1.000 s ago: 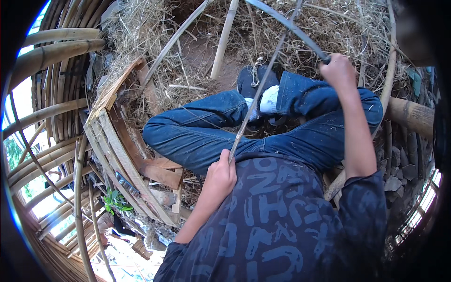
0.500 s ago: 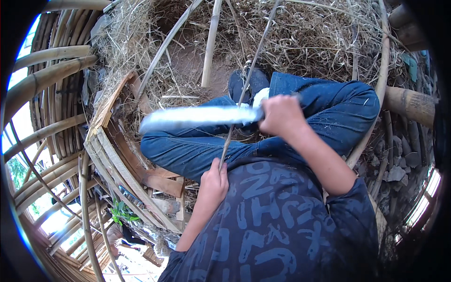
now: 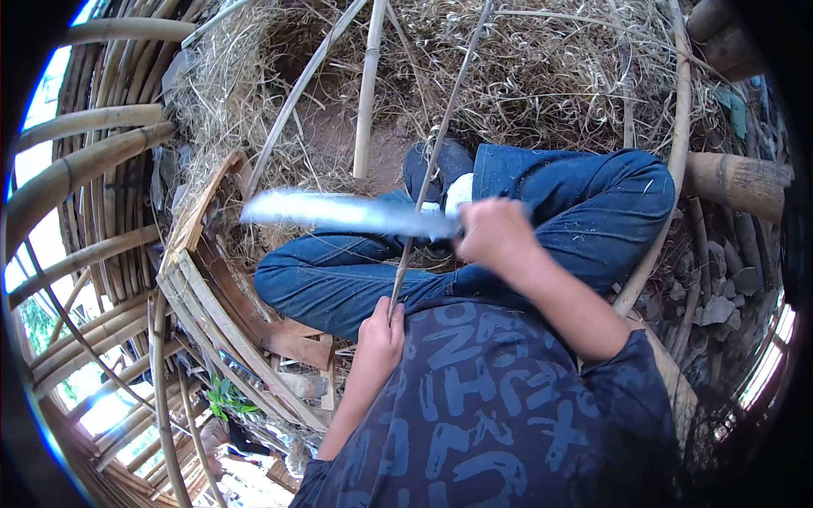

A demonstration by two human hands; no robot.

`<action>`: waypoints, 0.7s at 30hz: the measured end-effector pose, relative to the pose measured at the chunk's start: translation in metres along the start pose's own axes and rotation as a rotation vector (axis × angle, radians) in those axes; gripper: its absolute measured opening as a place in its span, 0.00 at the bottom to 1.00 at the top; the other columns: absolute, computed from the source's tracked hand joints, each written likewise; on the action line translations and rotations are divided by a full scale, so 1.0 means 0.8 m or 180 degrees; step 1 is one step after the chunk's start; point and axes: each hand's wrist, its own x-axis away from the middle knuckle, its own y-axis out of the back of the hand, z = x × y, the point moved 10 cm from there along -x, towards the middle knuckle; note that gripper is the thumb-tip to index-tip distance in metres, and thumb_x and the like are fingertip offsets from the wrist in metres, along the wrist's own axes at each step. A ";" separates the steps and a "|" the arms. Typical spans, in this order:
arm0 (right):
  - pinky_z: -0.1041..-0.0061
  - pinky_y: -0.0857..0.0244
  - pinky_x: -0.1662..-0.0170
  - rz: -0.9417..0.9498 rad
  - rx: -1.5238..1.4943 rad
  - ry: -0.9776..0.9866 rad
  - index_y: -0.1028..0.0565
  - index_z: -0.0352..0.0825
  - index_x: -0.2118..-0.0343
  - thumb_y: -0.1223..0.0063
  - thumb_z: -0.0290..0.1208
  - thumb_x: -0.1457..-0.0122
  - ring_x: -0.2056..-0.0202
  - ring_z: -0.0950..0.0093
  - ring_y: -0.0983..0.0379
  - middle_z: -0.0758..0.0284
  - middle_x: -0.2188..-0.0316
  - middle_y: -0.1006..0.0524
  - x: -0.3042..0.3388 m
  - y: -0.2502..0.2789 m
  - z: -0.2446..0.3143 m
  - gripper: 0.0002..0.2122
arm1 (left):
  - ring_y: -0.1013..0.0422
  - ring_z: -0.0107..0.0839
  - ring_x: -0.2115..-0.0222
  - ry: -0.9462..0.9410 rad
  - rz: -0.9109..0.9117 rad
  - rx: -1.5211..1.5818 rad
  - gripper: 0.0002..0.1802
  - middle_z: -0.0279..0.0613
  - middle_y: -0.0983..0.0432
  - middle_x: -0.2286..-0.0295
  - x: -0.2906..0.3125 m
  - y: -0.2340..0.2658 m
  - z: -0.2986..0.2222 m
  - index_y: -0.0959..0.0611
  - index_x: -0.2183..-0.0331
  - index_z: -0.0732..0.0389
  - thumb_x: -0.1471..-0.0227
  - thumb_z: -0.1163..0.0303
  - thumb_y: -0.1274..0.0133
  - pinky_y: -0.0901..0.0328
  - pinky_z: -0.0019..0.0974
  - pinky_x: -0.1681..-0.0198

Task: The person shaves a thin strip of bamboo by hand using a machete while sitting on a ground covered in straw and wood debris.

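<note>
Left hand [image 3: 381, 334] in a closed grip holds the thin cane [image 3: 432, 161]; right hand [image 3: 491, 233] clasps the blurred blade [image 3: 339, 212] crossing it.

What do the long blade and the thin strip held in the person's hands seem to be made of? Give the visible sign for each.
Blade: probably metal, with a pale, shiny, flat face, though motion blurs it. The right hand grips its handle end.

Strip: likely split bamboo or cane, being thin, straight, dull tan and matt like the poles nearby. The left hand holds its lower end.
</note>
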 end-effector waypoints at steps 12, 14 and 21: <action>0.64 0.29 0.66 -0.0018 0.0523 0.0303 0.21 0.37 0.76 0.45 0.35 0.60 0.73 0.63 0.21 0.58 0.79 0.22 -0.027 -0.011 0.000 0.09 | 0.32 0.65 0.73 0.0010 -0.0081 0.0128 0.12 0.64 0.30 0.79 0.018 0.002 0.013 0.29 0.67 0.67 0.39 0.67 0.57 0.40 0.53 0.74; 0.61 0.28 0.62 -0.0917 0.0899 -0.0748 0.20 0.35 0.74 0.46 0.35 0.57 0.70 0.59 0.21 0.53 0.76 0.21 -0.055 0.037 -0.105 0.10 | 0.33 0.65 0.74 -0.0119 -0.0107 0.0250 0.11 0.63 0.31 0.80 0.036 -0.004 0.035 0.29 0.67 0.66 0.39 0.67 0.57 0.40 0.52 0.74; 0.60 0.27 0.59 -0.0741 0.0803 -0.0920 0.22 0.31 0.71 0.46 0.34 0.54 0.65 0.56 0.21 0.52 0.69 0.21 -0.072 0.102 -0.129 0.11 | 0.33 0.64 0.74 0.0038 -0.0062 0.0055 0.09 0.62 0.32 0.80 0.034 0.005 0.028 0.31 0.69 0.65 0.40 0.69 0.56 0.41 0.53 0.75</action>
